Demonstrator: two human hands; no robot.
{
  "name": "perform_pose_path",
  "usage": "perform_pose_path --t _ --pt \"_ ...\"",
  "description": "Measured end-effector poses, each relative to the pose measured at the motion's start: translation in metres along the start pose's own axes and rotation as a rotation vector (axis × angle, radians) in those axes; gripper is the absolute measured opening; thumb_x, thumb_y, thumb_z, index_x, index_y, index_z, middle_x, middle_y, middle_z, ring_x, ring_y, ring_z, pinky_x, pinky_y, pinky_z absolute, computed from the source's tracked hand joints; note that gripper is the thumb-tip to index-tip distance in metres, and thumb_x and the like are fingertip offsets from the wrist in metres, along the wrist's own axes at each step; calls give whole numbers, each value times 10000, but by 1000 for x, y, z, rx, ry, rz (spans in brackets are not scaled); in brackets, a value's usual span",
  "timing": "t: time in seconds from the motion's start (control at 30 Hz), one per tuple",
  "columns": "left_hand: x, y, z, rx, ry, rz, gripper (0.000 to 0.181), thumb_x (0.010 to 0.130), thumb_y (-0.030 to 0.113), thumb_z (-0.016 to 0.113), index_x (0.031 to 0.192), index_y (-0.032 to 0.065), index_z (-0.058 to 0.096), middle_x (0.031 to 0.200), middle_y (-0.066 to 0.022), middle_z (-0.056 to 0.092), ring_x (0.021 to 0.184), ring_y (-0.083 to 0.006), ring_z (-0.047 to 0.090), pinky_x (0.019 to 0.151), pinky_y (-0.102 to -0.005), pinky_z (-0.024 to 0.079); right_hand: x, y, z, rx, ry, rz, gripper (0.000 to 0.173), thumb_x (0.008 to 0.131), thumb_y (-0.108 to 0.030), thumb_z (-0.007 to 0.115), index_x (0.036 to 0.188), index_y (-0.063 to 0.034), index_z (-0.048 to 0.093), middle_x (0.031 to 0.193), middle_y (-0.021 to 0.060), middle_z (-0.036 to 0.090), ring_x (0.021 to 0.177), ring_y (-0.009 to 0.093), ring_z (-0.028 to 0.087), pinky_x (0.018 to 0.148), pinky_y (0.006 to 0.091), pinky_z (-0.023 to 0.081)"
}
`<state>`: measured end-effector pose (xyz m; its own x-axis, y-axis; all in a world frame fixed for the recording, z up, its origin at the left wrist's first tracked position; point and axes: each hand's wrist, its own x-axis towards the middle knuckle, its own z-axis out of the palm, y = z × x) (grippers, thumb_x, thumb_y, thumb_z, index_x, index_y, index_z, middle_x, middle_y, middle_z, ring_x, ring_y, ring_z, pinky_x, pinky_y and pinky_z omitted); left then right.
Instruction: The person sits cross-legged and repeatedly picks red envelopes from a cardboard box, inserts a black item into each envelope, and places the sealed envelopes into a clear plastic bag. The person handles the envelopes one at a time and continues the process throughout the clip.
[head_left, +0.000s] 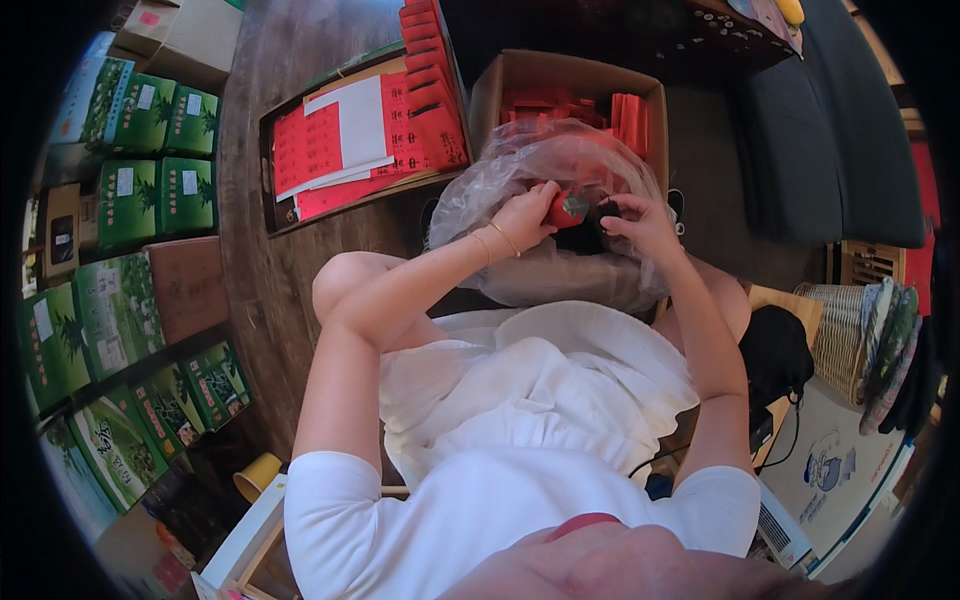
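Observation:
My left hand (527, 217) pinches a small red packet (568, 210), tilted, with a silvery patch showing at its mouth end. In the fingers of my right hand (646, 229) is a dark, ragged clump (608, 213), which could be dried leaves. The clump is just right of the packet, with a small gap between them. Both hands are over the mouth of a large clear plastic bag (480, 187), set between my knees. Dark material (581, 238) shows inside the bag below my hands; its details are hard to make out.
Beyond the bag, a cardboard box (657, 112) holds red packets (628, 124). Left of it, a dark tray (270, 161) carries red printed sheets (307, 142) and a row of red packets (431, 90). Green cartons (127, 199) line the left side. A wicker basket (832, 334) stands right.

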<state>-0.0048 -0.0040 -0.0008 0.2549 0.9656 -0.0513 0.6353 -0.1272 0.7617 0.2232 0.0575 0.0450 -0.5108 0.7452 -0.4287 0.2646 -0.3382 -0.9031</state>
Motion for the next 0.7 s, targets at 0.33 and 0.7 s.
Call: perform_pose_path --t 0.33,0.7 --pt "3 -2 3 145 -83 15 548 667 109 746 1109 48 426 1049 -200 553 925 -396 571 763 -450 474 2 -8 1 6 34 -69 291 772 -15 699 1055 14 636 863 32 655 711 83 607 644 210 497" --pt "3 2 5 172 -83 54 562 658 127 754 1109 35 433 1004 -202 563 909 -388 577 755 -439 479 6 -3 16 -256 83 -194 325 737 -36 724 1044 19 635 913 31 626 726 83 571 664 219 472"
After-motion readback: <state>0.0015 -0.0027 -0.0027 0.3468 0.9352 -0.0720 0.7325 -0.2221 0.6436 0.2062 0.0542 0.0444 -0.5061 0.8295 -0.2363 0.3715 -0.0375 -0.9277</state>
